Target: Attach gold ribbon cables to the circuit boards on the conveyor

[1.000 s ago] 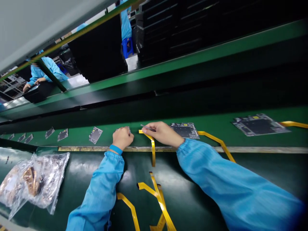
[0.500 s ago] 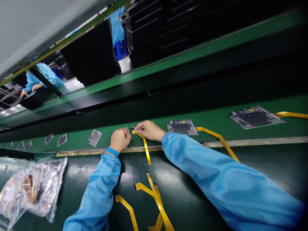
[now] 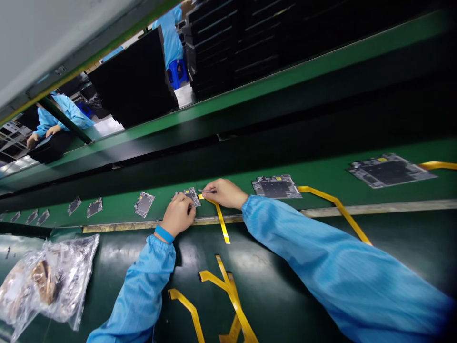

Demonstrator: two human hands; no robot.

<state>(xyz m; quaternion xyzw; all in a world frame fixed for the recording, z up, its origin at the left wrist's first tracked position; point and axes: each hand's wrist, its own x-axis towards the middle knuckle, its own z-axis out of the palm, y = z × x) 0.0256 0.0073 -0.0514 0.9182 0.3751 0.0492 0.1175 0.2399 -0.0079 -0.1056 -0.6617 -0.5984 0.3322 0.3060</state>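
Note:
My left hand is curled at the near edge of a small grey circuit board on the green conveyor belt, fingers pressing on it. My right hand pinches thin metal tweezers whose tip meets the end of a yellow flat cable right beside the board. That cable trails down over the belt's edge toward me. Both arms wear blue sleeves.
More boards lie along the belt: one with a yellow cable to the right, another far right, several small ones to the left. Loose yellow cables and a plastic bag of parts lie on the dark bench. Another person works opposite.
My left hand slid back toward me, uncovering the board it had covered. The boards on the belt shifted slightly, and the right hand stayed at the cable's end with the tweezers.

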